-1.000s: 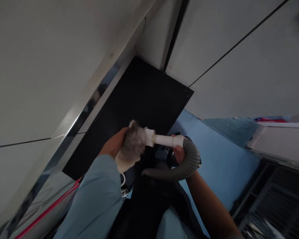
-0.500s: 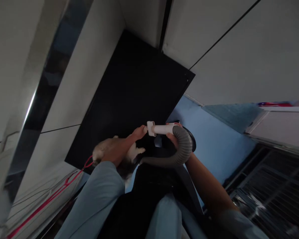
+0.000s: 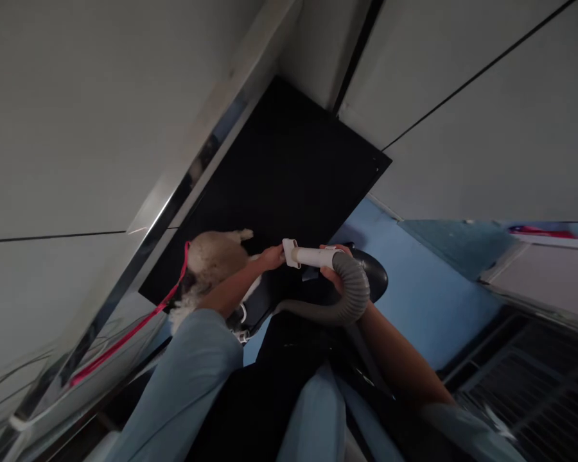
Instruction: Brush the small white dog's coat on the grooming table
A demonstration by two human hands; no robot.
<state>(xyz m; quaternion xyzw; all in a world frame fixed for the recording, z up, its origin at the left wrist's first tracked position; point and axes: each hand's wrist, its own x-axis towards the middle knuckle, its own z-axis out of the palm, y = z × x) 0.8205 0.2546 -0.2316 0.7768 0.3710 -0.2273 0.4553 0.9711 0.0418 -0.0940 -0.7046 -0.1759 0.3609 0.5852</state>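
Observation:
My right hand [image 3: 336,264] is closed round the white nozzle tube [image 3: 313,256] where the ribbed grey hose [image 3: 354,289] joins it. At the tube's other end is a wide white flat head [image 3: 290,253]. My left hand [image 3: 273,258] has its fingers closed at the edge of this head; what they grip is too small to make out. A light-furred dog [image 3: 216,256] is on the black table [image 3: 289,167], beside and partly behind my left forearm. A pink leash [image 3: 139,330] runs from the dog to the lower left.
Pale wall panels [image 3: 486,109] rise behind the table. A shiny metal-edged panel [image 3: 173,199] stands along its left side. Blue floor [image 3: 414,289] shows to the right, with a dark wire cage [image 3: 534,378] at the lower right. A rounded black object [image 3: 376,279] lies beyond my right hand.
The view has shifted, and the metal edge now stands nearer the table's middle. The dog has turned and moved up beside my left forearm. Both hands keep nearly the same pose at the nozzle.

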